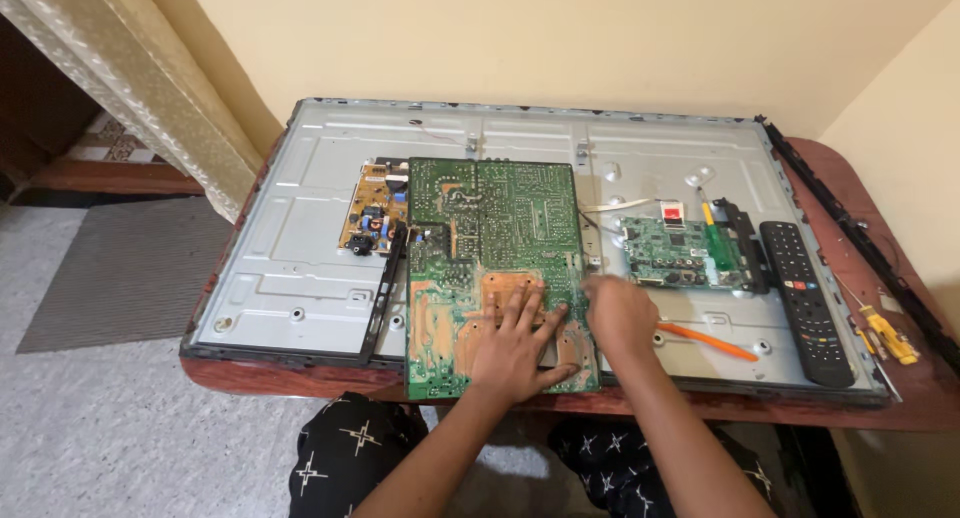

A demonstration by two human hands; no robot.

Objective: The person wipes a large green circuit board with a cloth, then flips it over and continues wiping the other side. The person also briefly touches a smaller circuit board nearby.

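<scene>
I take the large green circuit board point(495, 268) as my landmark. It lies solder side up on the grey metal back panel point(300, 248) of an opened flat screen, which rests on a reddish wooden counter point(850, 178). The board's long axis runs away from me, from the near edge of the panel toward the wall.

My left hand point(515, 346) rests flat on the near right part of the board, fingers point(522, 306) spread and released, palm pressing down, gripping nothing. My right hand point(620, 313) sits just beside the board's right edge, touching or nearly touching it at about mid-near height. Its fingers are curled inward toward that edge, but I cannot tell whether they pinch anything, since the back of the hand hides the tips.

So the board lies directly under the left hand and immediately to the left of the right one; the left hand is the one truly on it.

To the board's left, partly tucked under it, sits a yellow power board point(375, 210), with a thin black frame piece point(385, 298) leaning along the board's left edge. To the board's right lie a smaller green board point(665, 250), an orange pry tool point(705, 340) just past my right hand, and farther right a black remote control point(805, 298). Well beyond that, a yellow tool point(888, 336) lies on the counter.
</scene>
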